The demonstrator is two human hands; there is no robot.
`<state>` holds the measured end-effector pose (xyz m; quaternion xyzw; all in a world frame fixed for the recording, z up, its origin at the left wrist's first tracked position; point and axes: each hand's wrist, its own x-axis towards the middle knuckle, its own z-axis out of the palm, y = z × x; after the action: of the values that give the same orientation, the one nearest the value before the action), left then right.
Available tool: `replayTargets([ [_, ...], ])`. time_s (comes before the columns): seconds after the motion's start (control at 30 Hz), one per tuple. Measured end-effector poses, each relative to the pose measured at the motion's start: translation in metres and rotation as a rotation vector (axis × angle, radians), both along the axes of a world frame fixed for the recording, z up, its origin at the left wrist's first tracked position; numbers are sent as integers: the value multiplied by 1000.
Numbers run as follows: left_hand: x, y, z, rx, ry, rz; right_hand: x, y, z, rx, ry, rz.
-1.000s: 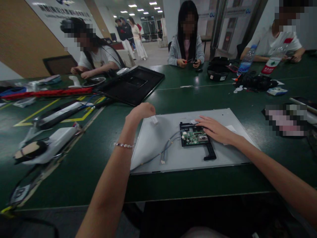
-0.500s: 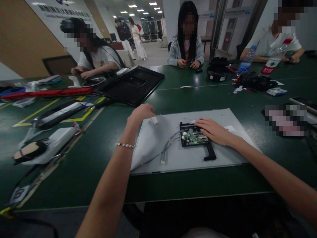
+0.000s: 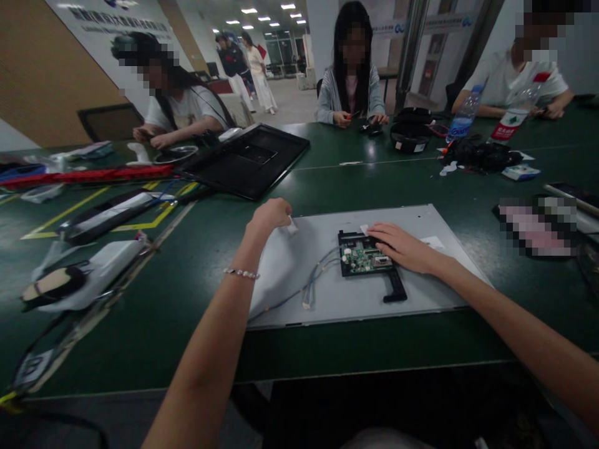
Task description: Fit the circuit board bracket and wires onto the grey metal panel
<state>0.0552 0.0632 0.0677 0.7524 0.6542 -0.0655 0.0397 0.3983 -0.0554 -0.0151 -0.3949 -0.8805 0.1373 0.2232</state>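
My left hand is curled at the far left corner of a grey flat panel, its fingertips closed at a small white tab. Its fingers partly hide the tab's upper end. My right hand lies flat, fingers stretched, over the right part of a black plastic bracket. In the bracket sits a green circuit board, partly under that hand. Thin dark cables run from the board's left side across the panel. A white label shows beside my right wrist.
A black monitor cover lies beyond the panel on the green table. To the left are a white device and a black pouch. Bottles and a dark pouch stand or lie right. Co-workers sit across the table.
My left hand has lowered slightly, and its fingers have curled in to the white tab. My right hand stays on the bracket. The co-worker opposite now has a dark object at one hand.
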Motion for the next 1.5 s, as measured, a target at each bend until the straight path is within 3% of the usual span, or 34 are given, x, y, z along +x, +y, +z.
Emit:
replayTargets([
  [0.23, 6, -4, 2, 3, 28, -7, 1, -4, 4, -20, 25, -28],
  [0.47, 15, -16, 9, 0, 37, 66, 7, -9, 10, 25, 61, -54],
  [0.7, 19, -17, 10, 131, 10, 88, 10, -10, 13, 57, 44, -67],
  [0.77, 14, -17, 19, 120, -53, 65, 10, -12, 14, 64, 46, -70],
  [0.87, 6, -21, 47, 37, -200, -38, 10, -13, 16, 72, 50, -71],
  [0.97, 3, -32, 76, -3, -355, -162, 11, -13, 16, 67, 49, -74],
  [1.03, 7, -43, 86, -60, -456, -219, 11, -13, 16, 59, 51, -71],
  [1.13, 18, -63, 77, -233, -557, -252, 11, -14, 16, 47, 53, -63],
  [1.27, 27, -87, 39, -381, -572, -256, 12, -16, 17, 54, 47, -58],
  [1.37, 24, -100, 14, -325, -527, -198, 10, -20, 23, 59, 32, -67],
  [1.5, 18, -114, 5, -181, -487, -166, -2, -37, 39, 58, 8, -46],
])
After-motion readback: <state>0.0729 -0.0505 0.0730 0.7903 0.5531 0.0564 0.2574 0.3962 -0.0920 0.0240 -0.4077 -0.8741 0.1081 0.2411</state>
